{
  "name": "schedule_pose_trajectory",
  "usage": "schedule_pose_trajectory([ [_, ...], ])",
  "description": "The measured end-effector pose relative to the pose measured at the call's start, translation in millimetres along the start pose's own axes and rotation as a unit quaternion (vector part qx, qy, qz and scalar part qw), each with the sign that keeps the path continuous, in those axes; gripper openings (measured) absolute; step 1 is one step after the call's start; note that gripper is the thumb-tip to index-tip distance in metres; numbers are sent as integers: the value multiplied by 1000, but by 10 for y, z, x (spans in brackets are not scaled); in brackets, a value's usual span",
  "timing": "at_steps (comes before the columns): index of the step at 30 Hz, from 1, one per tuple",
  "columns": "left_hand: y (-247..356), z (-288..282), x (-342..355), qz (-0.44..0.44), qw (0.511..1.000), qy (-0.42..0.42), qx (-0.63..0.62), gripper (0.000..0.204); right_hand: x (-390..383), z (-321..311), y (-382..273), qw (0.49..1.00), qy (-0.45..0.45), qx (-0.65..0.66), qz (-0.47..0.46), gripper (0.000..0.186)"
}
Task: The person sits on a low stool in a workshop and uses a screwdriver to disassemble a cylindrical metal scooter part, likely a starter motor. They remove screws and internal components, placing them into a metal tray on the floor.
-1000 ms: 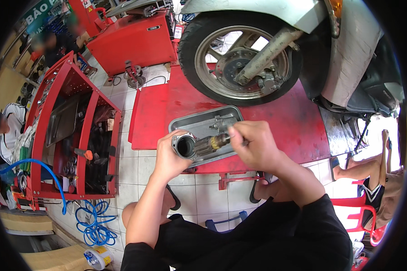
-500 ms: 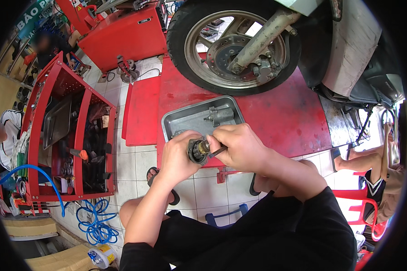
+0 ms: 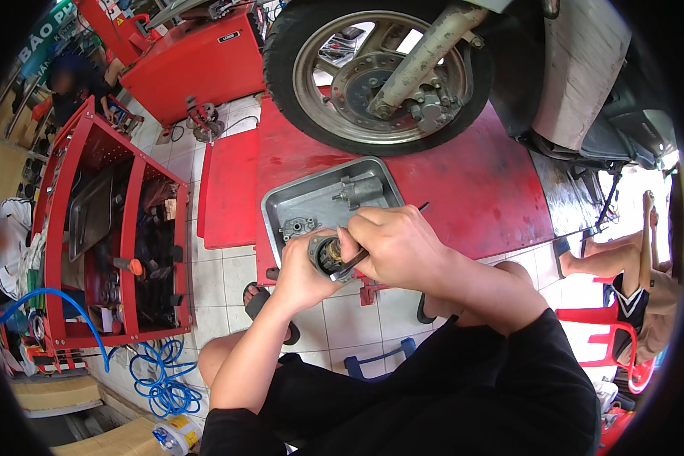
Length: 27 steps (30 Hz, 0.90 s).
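Observation:
My left hand (image 3: 300, 266) is wrapped round a hollow grey metal housing (image 3: 347, 277), its open end facing me. A brass-coloured part sits inside. My right hand (image 3: 399, 247) is closed on a thin dark rod-like tool (image 3: 351, 266), whose lower end lies against the housing's rim and whose other end pokes out above my knuckles. The tool's exact kind is unclear. Beyond my hands, a grey metal tray (image 3: 269, 209) contains a cylindrical small motor (image 3: 363, 192) with a short shaft, and a round metal cover (image 3: 298, 227).
The tray rests on a red lift platform (image 3: 471, 190), below a motorbike's front wheel (image 3: 342, 137). A red tool cart (image 3: 129, 251) stands left, near a coiled blue hose (image 3: 163, 380). A blue stool (image 3: 380, 361) is below me; another person sits on a red chair (image 3: 593, 334) at right.
The tool has tilted and now protrudes above my right hand, with its lower end across the housing's rim. My left hand has shifted slightly, uncovering the round cover in the tray.

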<state>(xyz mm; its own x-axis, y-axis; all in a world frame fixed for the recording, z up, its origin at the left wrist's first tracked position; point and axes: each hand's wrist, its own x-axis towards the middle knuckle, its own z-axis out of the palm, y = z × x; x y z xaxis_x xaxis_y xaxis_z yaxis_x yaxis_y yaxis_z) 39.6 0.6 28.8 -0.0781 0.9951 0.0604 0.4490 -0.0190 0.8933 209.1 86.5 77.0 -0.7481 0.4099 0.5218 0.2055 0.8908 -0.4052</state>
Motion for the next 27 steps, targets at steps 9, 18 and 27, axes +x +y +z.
schedule_pose_trajectory([
  [9,-45,32,26,-11,1000,-11,-17,25,-93,-15,-25,996,-68,-52,-29,26],
  [18,135,-33,17,113,991,66,-10,30,-149,123,-54,998,-11,-39,-41,27],
  [27,183,-75,-61,146,986,80,-23,37,-160,149,-225,999,-3,-16,-51,24],
])
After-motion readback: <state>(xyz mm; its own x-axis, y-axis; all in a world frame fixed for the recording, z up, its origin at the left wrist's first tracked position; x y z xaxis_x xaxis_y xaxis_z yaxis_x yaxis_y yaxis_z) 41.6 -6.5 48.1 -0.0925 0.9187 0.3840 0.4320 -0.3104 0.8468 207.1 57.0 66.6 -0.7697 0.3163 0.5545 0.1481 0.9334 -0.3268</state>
